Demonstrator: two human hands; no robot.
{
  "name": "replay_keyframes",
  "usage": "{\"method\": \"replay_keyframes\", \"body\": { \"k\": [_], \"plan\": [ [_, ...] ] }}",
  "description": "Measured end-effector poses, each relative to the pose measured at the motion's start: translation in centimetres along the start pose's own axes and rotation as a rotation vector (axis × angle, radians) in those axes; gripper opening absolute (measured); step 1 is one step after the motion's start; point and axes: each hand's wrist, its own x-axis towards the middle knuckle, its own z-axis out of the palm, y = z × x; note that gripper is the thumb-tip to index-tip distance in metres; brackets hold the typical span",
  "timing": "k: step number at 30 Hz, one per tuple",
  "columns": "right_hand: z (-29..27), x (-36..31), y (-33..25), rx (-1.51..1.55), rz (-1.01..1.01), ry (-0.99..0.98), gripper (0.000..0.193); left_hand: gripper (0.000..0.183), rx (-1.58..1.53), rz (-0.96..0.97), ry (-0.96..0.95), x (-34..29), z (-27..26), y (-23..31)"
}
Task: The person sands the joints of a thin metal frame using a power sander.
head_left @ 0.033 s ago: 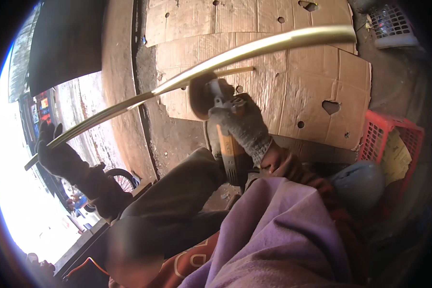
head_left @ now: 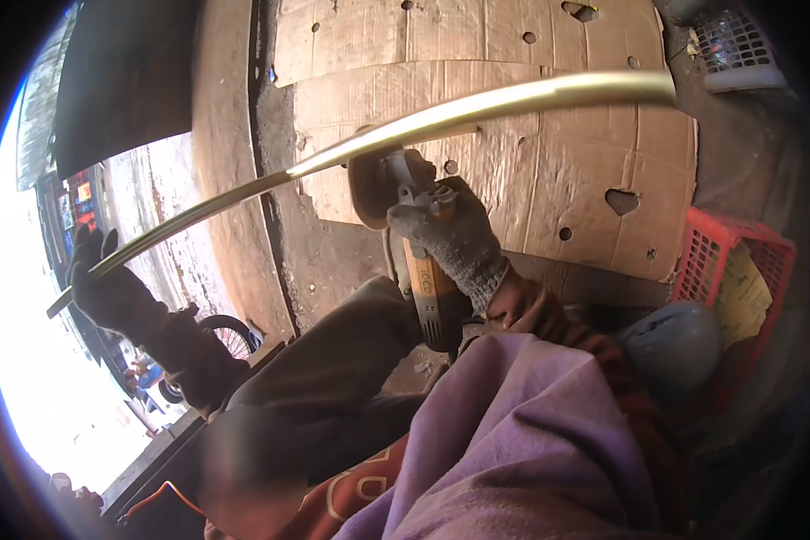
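Metal strip (head_left: pixel 360 144) slants across cardboard (head_left: pixel 585 162) in head view, left end reaching well beyond cardboard's left edge. Strip looks whole, bright over cardboard, duller left of it; how much work is done or left, cannot tell. Left hand (head_left: pixel 112 292), left of cardboard, wraps loosely round strip's end. Right hand (head_left: pixel 450 234), at cardboard's lower edge, grips angle grinder (head_left: pixel 432 279); disc (head_left: pixel 364 193) contact unclear.
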Motion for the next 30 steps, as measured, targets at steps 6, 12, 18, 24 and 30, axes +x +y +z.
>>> {"method": "replay_keyframes", "body": {
  "k": [6,12,18,24,30],
  "plan": [
    [-4.3,2.4,1.5,0.080,0.082,0.099,0.041,0.035,-0.312,-0.059,-0.009,0.4,-1.5,-2.5],
    [0.4,-1.0,-0.3,0.113,0.005,-0.016,0.040,0.031,-0.385,0.045,-0.080,-0.3,-2.9,-3.4],
    [-4.4,2.1,2.1,0.119,0.186,0.114,0.041,0.031,-0.333,0.113,-0.068,-0.5,-4.0,-5.4],
    [-0.5,-0.4,-1.7,0.084,0.068,0.058,0.050,0.033,-0.524,-0.049,-0.153,0.4,-4.7,-5.7],
    [-4.7,2.8,0.9,0.148,0.148,0.222,0.033,0.036,-0.706,-0.061,-0.194,0.2,-5.3,-5.1]
  ]
}}
